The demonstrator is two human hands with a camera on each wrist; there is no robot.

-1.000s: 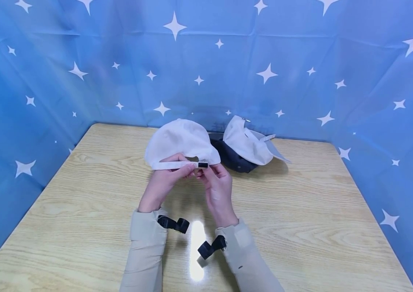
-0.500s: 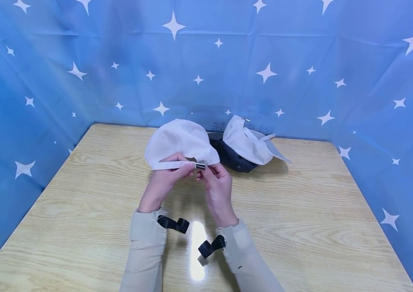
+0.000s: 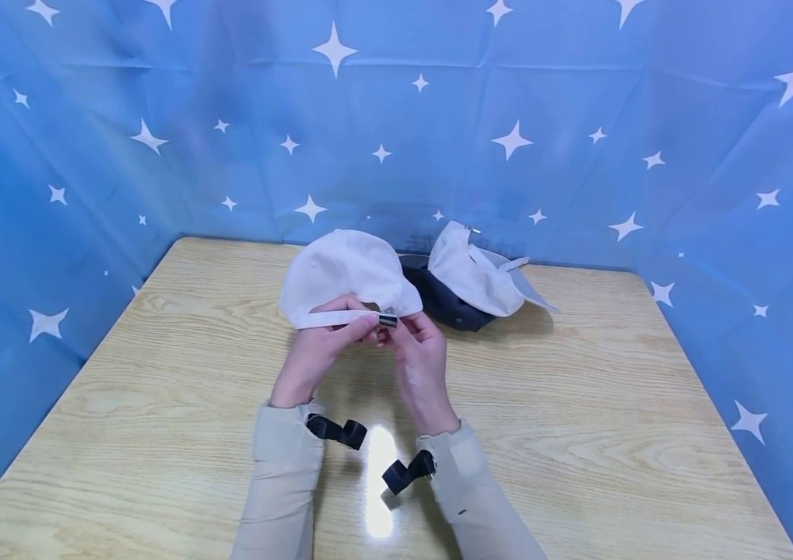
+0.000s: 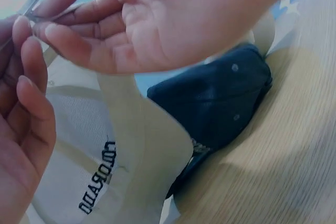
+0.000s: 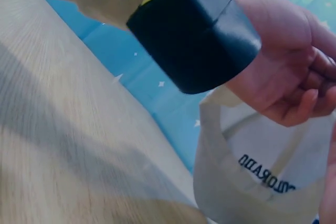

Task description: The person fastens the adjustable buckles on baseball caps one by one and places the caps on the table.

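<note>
A white baseball cap (image 3: 347, 268) is held back toward me over the table, its strap running below the rear opening. My left hand (image 3: 319, 350) pinches the white strap (image 3: 333, 318) between thumb and fingers. My right hand (image 3: 422, 369) pinches at the metal buckle (image 3: 387, 320) on the strap's right end. Both hands' fingertips nearly meet there. From below, in the left wrist view, the cap's inside shows mirrored dark lettering (image 4: 98, 178), COLORADO; the same cap (image 5: 210, 182) appears in the right wrist view. The left fingers are partly hidden behind the strap.
Right behind the right hand lie a dark navy cap (image 3: 448, 299) and another white cap (image 3: 476, 276) leaning over it, strap loose. The wooden table (image 3: 578, 404) ends at a blue star-print curtain (image 3: 396, 109). Each wrist carries a black camera (image 3: 336, 430).
The buckle has tilted and shifted slightly down and left between the fingertips. The cap and left hand have moved a touch right. Both grips stay the same.
</note>
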